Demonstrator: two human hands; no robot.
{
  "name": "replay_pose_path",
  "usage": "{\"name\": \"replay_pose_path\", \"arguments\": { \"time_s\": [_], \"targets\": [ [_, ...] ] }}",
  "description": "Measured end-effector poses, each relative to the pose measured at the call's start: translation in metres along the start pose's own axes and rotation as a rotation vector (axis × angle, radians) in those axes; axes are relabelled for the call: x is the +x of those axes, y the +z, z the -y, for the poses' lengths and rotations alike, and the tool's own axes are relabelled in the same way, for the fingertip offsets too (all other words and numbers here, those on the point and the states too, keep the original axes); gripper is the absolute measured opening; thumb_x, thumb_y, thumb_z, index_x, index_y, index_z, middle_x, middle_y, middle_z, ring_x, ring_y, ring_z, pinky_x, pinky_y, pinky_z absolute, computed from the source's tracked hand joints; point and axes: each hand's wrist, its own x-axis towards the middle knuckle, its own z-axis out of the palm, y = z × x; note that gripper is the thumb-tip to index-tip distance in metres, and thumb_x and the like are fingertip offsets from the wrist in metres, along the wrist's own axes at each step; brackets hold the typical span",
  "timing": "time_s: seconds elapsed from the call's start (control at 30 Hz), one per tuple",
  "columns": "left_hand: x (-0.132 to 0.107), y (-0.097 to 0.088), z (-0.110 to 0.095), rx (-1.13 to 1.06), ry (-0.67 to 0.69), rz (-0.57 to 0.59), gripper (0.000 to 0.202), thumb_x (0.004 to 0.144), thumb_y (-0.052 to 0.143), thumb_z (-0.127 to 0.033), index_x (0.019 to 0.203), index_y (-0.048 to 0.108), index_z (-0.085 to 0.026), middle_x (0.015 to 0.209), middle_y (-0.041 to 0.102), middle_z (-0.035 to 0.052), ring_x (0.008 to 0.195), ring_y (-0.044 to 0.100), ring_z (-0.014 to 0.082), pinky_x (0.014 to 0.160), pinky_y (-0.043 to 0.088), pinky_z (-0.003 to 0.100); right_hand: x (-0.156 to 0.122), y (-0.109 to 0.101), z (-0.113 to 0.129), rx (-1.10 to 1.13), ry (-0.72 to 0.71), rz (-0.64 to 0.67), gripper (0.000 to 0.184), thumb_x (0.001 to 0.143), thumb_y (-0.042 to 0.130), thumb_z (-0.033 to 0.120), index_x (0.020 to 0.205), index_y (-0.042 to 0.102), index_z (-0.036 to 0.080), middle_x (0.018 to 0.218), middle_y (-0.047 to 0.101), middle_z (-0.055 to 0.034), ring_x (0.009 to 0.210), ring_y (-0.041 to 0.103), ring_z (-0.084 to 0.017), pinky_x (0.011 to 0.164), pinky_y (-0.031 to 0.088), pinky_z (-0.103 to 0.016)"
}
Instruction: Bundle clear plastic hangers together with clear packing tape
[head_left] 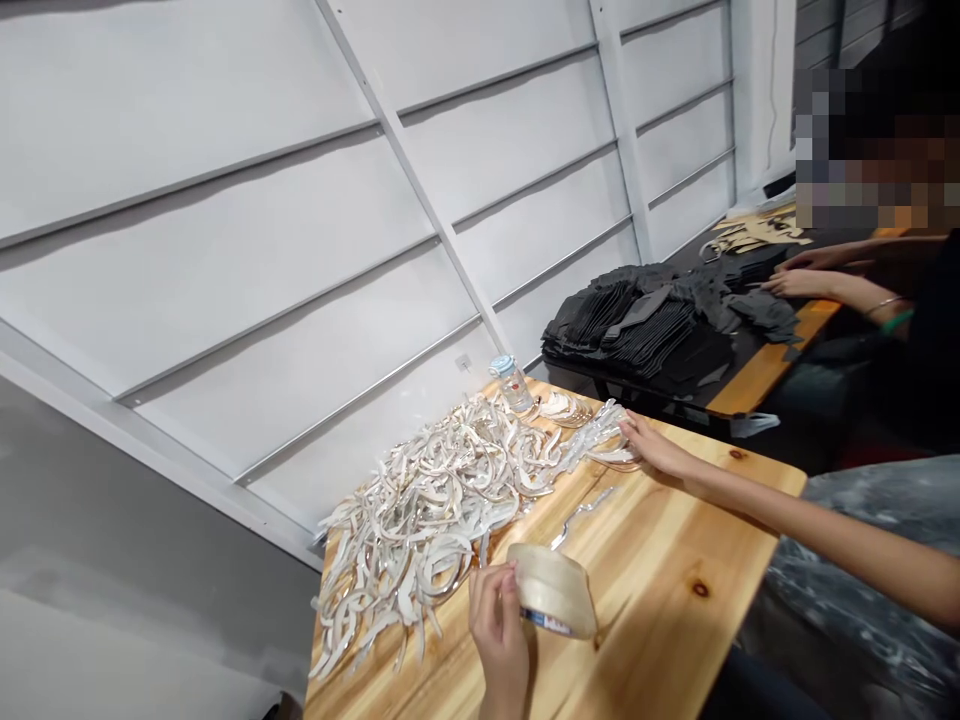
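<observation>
My left hand point(496, 622) is closed around a roll of pale tape point(553, 590), held on edge just above the wooden table point(675, 580). My right hand point(654, 445) reaches across the table with its fingers stretched out, and the fingertips rest on the near end of a big heap of white curved strips point(435, 500). One loose silvery strip point(581, 512) lies on the wood between the two hands.
A small clear bottle with a pale blue cap point(514, 380) stands at the far edge of the heap. Beyond, another person's hands point(799, 280) work at a stack of black cut pieces point(645, 325) on a second table. A white panelled wall point(300, 200) runs behind.
</observation>
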Motion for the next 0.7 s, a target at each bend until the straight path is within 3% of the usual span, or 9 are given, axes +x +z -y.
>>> {"name": "replay_pose_path", "arguments": {
  "time_s": [0.13, 0.2, 0.27, 0.3, 0.4, 0.47, 0.53, 0.6, 0.7],
  "targets": [
    [-0.002, 0.001, 0.002, -0.024, -0.023, 0.006, 0.023, 0.094, 0.048, -0.03, 0.081, 0.064, -0.02, 0.084, 0.064, 0.0052, 0.084, 0.058, 0.0207, 0.08, 0.043, 0.033, -0.021, -0.007, 0.025, -0.056, -0.006, -0.109, 0.076, 0.092, 0.027, 0.062, 0.148, 0.018, 0.012, 0.16, 0.014, -0.0195, 0.147, -0.004, -0.036, 0.118, 0.001, -0.058],
    [-0.002, 0.0, 0.0, -0.044, -0.052, 0.023, 0.023, 0.094, 0.048, -0.031, 0.081, 0.065, -0.02, 0.083, 0.063, 0.0047, 0.083, 0.058, 0.0202, 0.078, 0.042, 0.032, -0.039, -0.006, 0.05, -0.052, -0.109, -0.045, 0.072, 0.092, 0.032, 0.06, 0.147, 0.024, 0.015, 0.159, 0.018, -0.0166, 0.148, 0.007, -0.033, 0.12, 0.008, -0.051],
    [0.0, 0.0, -0.003, -0.077, -0.099, 0.043, 0.026, 0.094, 0.048, -0.033, 0.08, 0.065, -0.019, 0.081, 0.063, 0.0045, 0.08, 0.057, 0.0196, 0.076, 0.042, 0.031, -0.065, 0.002, 0.078, -0.025, -0.216, 0.13, 0.058, 0.092, 0.041, 0.058, 0.139, 0.04, 0.025, 0.15, 0.041, -0.0095, 0.139, 0.035, -0.028, 0.116, 0.027, -0.043],
    [0.0, 0.0, -0.006, -0.1, -0.126, 0.045, 0.027, 0.094, 0.048, -0.034, 0.079, 0.065, -0.019, 0.079, 0.062, 0.0043, 0.079, 0.056, 0.0192, 0.074, 0.042, 0.03, -0.081, 0.009, 0.09, -0.003, -0.27, 0.229, 0.054, 0.091, 0.046, 0.056, 0.136, 0.045, 0.027, 0.146, 0.047, -0.0072, 0.135, 0.041, -0.027, 0.114, 0.031, -0.041],
    [0.0, 0.002, -0.014, -0.192, -0.216, 0.022, 0.032, 0.093, 0.05, -0.04, 0.075, 0.063, -0.017, 0.075, 0.06, 0.0039, 0.074, 0.054, 0.0181, 0.07, 0.041, 0.029, -0.126, 0.038, 0.117, 0.181, -0.309, 0.601, 0.061, 0.088, 0.058, 0.048, 0.14, 0.038, 0.025, 0.143, 0.048, -0.0099, 0.131, 0.045, -0.027, 0.11, 0.036, -0.042],
    [0.001, 0.005, -0.019, -0.259, -0.291, -0.014, 0.035, 0.091, 0.052, -0.043, 0.07, 0.06, -0.016, 0.069, 0.057, 0.0024, 0.068, 0.051, 0.0164, 0.065, 0.041, 0.027, -0.151, 0.059, 0.123, 0.271, -0.263, 0.706, 0.079, 0.077, 0.072, 0.045, 0.143, 0.033, 0.024, 0.143, 0.047, -0.0118, 0.131, 0.045, -0.03, 0.108, 0.038, -0.043],
    [0.004, 0.007, -0.023, -0.301, -0.365, -0.045, 0.039, 0.091, 0.05, -0.045, 0.067, 0.057, -0.016, 0.064, 0.054, 0.001, 0.063, 0.049, 0.015, 0.061, 0.04, 0.027, -0.17, 0.077, 0.123, 0.304, -0.211, 0.658, 0.086, 0.071, 0.077, 0.042, 0.142, 0.033, 0.023, 0.141, 0.048, -0.0123, 0.131, 0.044, -0.033, 0.108, 0.038, -0.044],
    [0.009, 0.004, -0.025, -0.296, -0.4, -0.048, 0.044, 0.095, 0.042, -0.045, 0.067, 0.059, -0.016, 0.065, 0.057, 0.0027, 0.064, 0.052, 0.0156, 0.065, 0.042, 0.028, -0.183, 0.092, 0.12, 0.307, -0.166, 0.54, 0.08, 0.072, 0.076, 0.04, 0.138, 0.036, 0.023, 0.137, 0.051, -0.0118, 0.128, 0.046, -0.034, 0.107, 0.038, -0.045],
    [0.016, -0.007, -0.025, -0.093, -0.329, 0.003, 0.042, 0.098, 0.038, -0.04, 0.081, 0.069, -0.016, 0.091, 0.068, 0.009, 0.091, 0.06, 0.0206, 0.088, 0.043, 0.036, -0.195, 0.106, 0.114, 0.285, -0.121, 0.418, 0.072, 0.074, 0.073, 0.038, 0.134, 0.035, 0.024, 0.134, 0.051, -0.0112, 0.126, 0.047, -0.033, 0.106, 0.039, -0.047]
  ]
}}
